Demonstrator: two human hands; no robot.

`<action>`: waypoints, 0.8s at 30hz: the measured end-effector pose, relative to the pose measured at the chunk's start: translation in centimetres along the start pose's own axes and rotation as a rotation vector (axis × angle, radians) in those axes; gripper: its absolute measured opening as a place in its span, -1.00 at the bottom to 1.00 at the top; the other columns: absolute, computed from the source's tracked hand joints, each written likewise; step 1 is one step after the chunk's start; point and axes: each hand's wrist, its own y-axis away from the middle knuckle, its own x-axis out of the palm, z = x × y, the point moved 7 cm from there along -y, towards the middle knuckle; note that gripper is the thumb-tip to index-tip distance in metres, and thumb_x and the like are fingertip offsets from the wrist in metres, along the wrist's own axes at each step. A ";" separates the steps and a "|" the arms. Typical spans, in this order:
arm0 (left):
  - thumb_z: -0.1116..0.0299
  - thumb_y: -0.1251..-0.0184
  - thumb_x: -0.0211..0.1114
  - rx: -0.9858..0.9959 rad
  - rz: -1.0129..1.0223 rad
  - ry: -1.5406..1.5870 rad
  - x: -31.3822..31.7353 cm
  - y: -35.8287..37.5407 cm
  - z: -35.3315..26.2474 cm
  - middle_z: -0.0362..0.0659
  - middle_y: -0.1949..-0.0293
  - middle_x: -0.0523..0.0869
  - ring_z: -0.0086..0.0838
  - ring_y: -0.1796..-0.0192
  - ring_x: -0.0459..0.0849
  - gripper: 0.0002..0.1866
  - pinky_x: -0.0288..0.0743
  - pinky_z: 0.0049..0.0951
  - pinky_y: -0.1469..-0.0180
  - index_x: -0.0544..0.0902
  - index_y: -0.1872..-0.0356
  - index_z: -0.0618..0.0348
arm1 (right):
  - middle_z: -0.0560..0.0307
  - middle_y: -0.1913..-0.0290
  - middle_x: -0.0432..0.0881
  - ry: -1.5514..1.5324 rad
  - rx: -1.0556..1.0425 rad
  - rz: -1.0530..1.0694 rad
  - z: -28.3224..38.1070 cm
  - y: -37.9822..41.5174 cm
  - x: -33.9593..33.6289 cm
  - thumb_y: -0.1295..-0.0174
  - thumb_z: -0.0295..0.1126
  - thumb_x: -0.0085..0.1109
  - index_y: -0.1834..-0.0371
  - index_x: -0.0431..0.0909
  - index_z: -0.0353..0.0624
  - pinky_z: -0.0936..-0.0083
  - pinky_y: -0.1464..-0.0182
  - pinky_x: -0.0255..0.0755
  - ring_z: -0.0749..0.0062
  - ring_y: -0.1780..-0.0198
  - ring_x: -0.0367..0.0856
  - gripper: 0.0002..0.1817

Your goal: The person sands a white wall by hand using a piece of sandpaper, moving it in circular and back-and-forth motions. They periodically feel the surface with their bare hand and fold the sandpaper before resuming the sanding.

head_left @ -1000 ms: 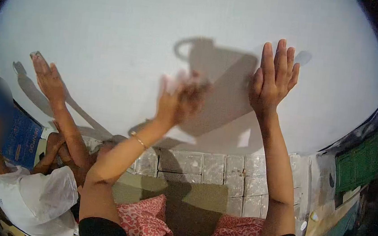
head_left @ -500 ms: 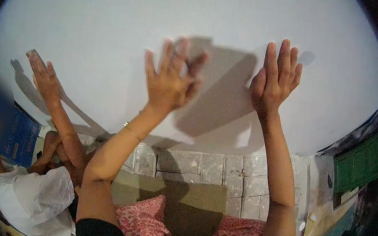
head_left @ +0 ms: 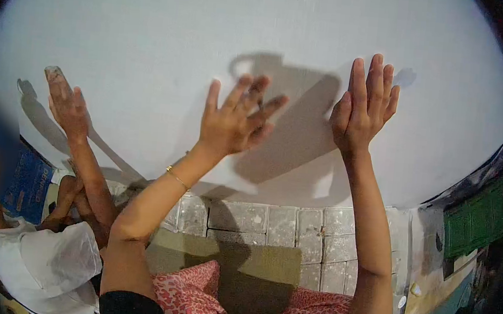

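Observation:
My left hand (head_left: 227, 125) is raised before the white wall (head_left: 311, 19), with its fingers spread apart. No object can be made out in it, and a gold-coloured bracelet (head_left: 172, 174) circles that wrist. To the right, my right hand (head_left: 363, 116) lies flat against or very close to the wall, fingers stretched upward and its back toward me. The palms of both hands are hidden. Dark shadows of the hands and arms fall on the wall between them.
At left sits another person in a white shirt (head_left: 44, 264), whose raised hand (head_left: 69, 108) is at the wall with something pale at the fingertips. Below are grey paving blocks (head_left: 281, 222) and an olive mat (head_left: 278, 264). A green crate-like object (head_left: 474, 218) stands at right.
My left hand has moved down and slightly right along the wall. My right hand has barely shifted. The other person's hand has moved a little to the right.

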 end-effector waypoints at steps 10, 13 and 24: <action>0.00 -0.41 0.02 -0.490 -0.431 -0.055 -4.6 -10.5 9.3 0.10 -0.49 0.09 0.04 -0.52 -0.01 -0.36 -0.28 0.20 -0.45 0.19 -0.48 -0.12 | 0.08 -0.43 0.32 0.003 -0.001 -0.005 0.4 -0.3 -0.2 -0.19 -0.41 -0.10 -0.32 0.45 0.06 0.15 -0.51 -0.32 0.22 -0.51 0.12 -0.45; -0.14 -0.36 -0.03 -0.121 -0.147 0.079 -3.2 -11.4 0.1 -0.15 -0.48 0.20 -0.14 -0.53 0.04 -0.47 -0.33 0.10 -0.49 0.38 -0.36 -0.47 | 0.08 -0.43 0.32 -0.011 0.022 0.035 0.5 -0.5 -0.5 -0.20 -0.41 -0.10 -0.32 0.44 0.06 0.16 -0.51 -0.31 0.22 -0.51 0.12 -0.45; -0.02 -0.41 0.03 -0.380 -0.378 -0.028 -6.2 -15.6 8.5 0.13 -0.48 0.08 0.16 -0.50 -0.05 -0.35 -0.25 0.24 -0.44 0.18 -0.48 -0.10 | 0.14 -0.43 0.32 0.036 -0.017 0.005 0.2 -0.3 -0.5 -0.24 -0.41 -0.08 -0.34 0.42 0.10 0.09 -0.49 -0.23 0.22 -0.48 0.17 -0.46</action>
